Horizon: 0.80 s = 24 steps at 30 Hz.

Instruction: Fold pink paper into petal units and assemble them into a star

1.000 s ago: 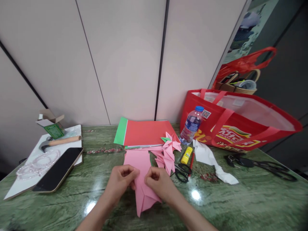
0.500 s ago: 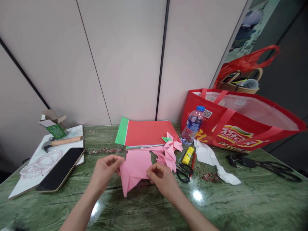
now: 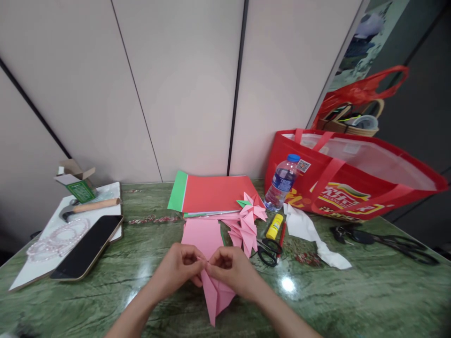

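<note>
A creased sheet of pink origami paper (image 3: pixel 215 295) hangs from the fingertips of both hands, its pointed end toward me. My left hand (image 3: pixel 183 266) pinches its upper edge from the left. Right beside it, my right hand (image 3: pixel 230 267) pinches the same edge, the two thumbs almost touching. Just behind the hands lies a pink stack of square paper (image 3: pixel 201 232), partly covered by my fingers. Folded pink paper petals (image 3: pixel 245 230) and a pink paper flower (image 3: pixel 253 206) with a green piece lie to the right of the stack.
Red and green paper sheets (image 3: pixel 216 193) lie at the back. Rightward are a glue stick (image 3: pixel 275 227), small scissors (image 3: pixel 268 252), a red pencil (image 3: pixel 282 239), tissue (image 3: pixel 310 234), a water bottle (image 3: pixel 282 183), a red bag (image 3: pixel 338 183) and large scissors (image 3: pixel 394 241). Leftward are a phone (image 3: pixel 88 249) and hammer (image 3: pixel 91 208).
My hands have come together and nearer to me, bringing the held paper's edges to one spot. The paper now points downward, showing more of the pink stack behind.
</note>
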Tool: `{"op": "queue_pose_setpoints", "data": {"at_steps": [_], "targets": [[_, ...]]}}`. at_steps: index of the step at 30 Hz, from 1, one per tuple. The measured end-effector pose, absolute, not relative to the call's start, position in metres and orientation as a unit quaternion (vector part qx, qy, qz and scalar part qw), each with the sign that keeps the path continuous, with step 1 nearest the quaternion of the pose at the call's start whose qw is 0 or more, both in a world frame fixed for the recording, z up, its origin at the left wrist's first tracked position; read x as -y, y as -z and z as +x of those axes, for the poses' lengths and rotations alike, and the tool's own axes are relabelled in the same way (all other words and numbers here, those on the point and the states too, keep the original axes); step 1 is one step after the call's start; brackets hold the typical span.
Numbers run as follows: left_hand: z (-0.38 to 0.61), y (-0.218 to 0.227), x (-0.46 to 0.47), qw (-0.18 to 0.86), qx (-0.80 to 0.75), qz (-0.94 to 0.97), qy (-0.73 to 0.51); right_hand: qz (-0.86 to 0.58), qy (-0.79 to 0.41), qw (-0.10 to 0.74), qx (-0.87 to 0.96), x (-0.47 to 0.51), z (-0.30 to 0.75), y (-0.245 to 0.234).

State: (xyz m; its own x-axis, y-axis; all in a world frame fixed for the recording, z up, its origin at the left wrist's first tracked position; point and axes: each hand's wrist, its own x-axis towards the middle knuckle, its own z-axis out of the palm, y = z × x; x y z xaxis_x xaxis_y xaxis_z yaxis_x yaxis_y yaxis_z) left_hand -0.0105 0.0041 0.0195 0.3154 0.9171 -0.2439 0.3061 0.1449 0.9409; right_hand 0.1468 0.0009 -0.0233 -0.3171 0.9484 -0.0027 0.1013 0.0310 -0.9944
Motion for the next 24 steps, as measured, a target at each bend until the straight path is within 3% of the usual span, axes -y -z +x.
{"op": "queue_pose_setpoints", "data": {"at_steps": [8, 24], "targets": [[-0.014, -0.022, -0.003, 0.635, -0.482, 0.536, -0.277, -0.43, -0.545, 0.376, 0.614, -0.001, 0.149, 0.017], [-0.011, -0.007, -0.009, 0.566, -0.534, 0.532, -0.334, -0.438, -0.613, 0.434, 0.494, -0.002, 0.146, 0.015]]}}
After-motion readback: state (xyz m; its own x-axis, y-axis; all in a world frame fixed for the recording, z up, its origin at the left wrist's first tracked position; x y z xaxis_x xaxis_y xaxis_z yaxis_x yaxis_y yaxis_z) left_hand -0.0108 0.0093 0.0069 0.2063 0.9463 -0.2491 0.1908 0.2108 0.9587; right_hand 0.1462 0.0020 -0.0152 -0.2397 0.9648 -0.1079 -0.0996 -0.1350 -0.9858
